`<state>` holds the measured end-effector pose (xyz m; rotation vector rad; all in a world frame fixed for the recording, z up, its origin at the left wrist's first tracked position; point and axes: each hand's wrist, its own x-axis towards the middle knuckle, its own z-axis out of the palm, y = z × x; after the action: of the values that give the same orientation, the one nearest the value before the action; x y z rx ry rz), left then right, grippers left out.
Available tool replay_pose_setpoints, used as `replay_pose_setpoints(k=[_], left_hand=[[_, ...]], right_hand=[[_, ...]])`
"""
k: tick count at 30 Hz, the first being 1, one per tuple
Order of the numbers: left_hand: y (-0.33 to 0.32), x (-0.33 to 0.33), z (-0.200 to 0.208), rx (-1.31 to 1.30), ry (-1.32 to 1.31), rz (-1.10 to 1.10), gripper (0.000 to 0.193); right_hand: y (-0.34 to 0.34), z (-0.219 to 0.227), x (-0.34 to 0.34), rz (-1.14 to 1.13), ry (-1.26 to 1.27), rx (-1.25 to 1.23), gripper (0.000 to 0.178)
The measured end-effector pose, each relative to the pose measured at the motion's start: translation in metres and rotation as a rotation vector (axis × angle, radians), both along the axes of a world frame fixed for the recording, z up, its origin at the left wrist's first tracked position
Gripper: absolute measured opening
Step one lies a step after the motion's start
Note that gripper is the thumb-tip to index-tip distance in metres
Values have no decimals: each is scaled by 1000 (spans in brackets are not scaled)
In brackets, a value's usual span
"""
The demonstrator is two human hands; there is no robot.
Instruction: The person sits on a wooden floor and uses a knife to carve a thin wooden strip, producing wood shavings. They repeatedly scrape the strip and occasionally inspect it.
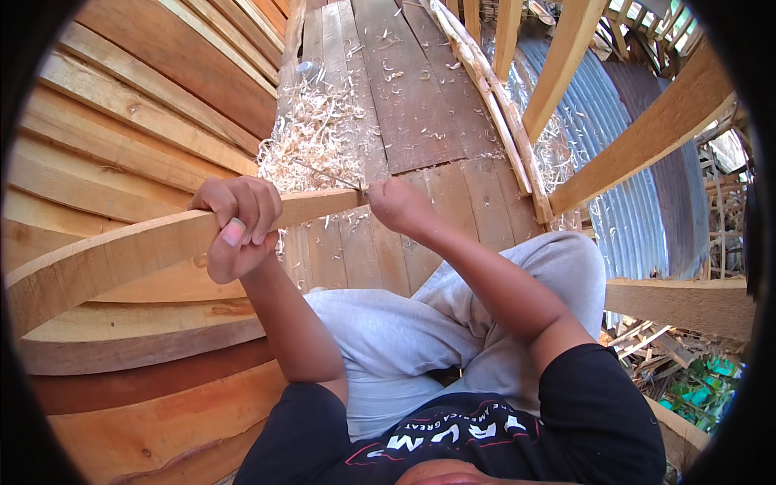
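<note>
A long pale wooden board (145, 246) runs from the left rim of the head view to a point in front of me. My left hand (240, 225) wraps round it, fingers over the top and thumb on the near side. At its right end my right hand (396, 206) is closed in a fist. A thin dark strip (327, 173) slants down to the board's end beside that fist. Whether the fist grips this strip is hidden, as is whatever else lies inside it.
Stacked planks (137, 105) line the left side. Curled wood shavings (315, 133) heap on the plank floor (420, 121) beyond my hands. Wooden posts (638, 145) and corrugated metal sheets (614, 162) stand at the right. My folded legs (388, 319) in grey trousers lie below the board.
</note>
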<state>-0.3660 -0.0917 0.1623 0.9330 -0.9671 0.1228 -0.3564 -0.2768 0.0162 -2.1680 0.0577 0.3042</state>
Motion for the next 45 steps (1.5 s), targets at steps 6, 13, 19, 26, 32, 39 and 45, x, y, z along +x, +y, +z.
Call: replay_pose_setpoints(k=[6, 13, 19, 26, 32, 39, 45], left_hand=[[4, -3, 7, 66, -38, 33, 20], [3, -3, -1, -3, 1, 2, 17], [1, -3, -3, -16, 16, 34, 16], [8, -1, 3, 15, -26, -15, 17], [2, 2, 0, -12, -12, -5, 16], [9, -4, 2, 35, 8, 54, 19], [-2, 1, 5, 12, -20, -17, 16]], right_hand=[[13, 30, -19, 9, -126, 40, 53], [7, 8, -15, -28, -66, -17, 52], [-7, -5, -10, -38, -3, -108, 46], [-5, 0, -3, 203, -9, -173, 49], [-14, -32, 1, -49, 150, -59, 53], [7, 21, -14, 111, 40, -70, 48], [-36, -97, 19, 208, 55, -315, 39]])
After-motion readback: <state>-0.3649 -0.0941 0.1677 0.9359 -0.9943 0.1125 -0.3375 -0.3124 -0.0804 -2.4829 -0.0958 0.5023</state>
